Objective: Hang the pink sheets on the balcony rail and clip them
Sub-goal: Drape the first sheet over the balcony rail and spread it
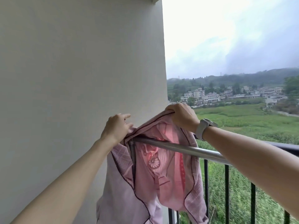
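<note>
Pink sheet over steel rail beside white wall

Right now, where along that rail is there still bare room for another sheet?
The steel rail is bare from the pink sheet rightward, under the right arm. The end by the wall is crowded: the sheet bunches there, with both hands gripping it.

Plain white wall left; green fields, houses, overcast sky.

Soft overcast daylight from the right; edges blurred and wide-angle warped.
</note>
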The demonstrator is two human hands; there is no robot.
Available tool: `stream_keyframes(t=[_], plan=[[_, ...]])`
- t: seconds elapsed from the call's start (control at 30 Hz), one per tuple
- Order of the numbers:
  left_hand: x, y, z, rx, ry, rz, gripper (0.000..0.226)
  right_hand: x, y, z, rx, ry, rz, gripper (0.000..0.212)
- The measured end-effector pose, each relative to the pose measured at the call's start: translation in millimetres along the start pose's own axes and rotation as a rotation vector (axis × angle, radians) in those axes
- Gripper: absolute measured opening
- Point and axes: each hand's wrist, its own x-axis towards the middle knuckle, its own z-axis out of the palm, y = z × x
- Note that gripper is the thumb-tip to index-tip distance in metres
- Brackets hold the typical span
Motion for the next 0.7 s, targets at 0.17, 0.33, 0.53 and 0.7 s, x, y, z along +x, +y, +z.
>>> stream_keyframes(t=[0.17,0.33,0.53,0.7], plan=[[5,6,-25,-0.184,0.275,-0.017,0.029,13,-3,-16,0.032,0.186,-0.013,0.027],[-4,6,-24,0.461,-0.079,-0.046,0.038,-6,19,-25,-0.246,-0.258,0.157,0.02],[-11,-22,-11,0.291,-0.071,-0.186,0.027,-25,-1,-1,-0.125,-0.839,0.109,0.045],[-3,-48,-10,0.252,0.054,-0.187,0.023,-19,-35,52,-0.017,-0.508,-0.076,0.041]])
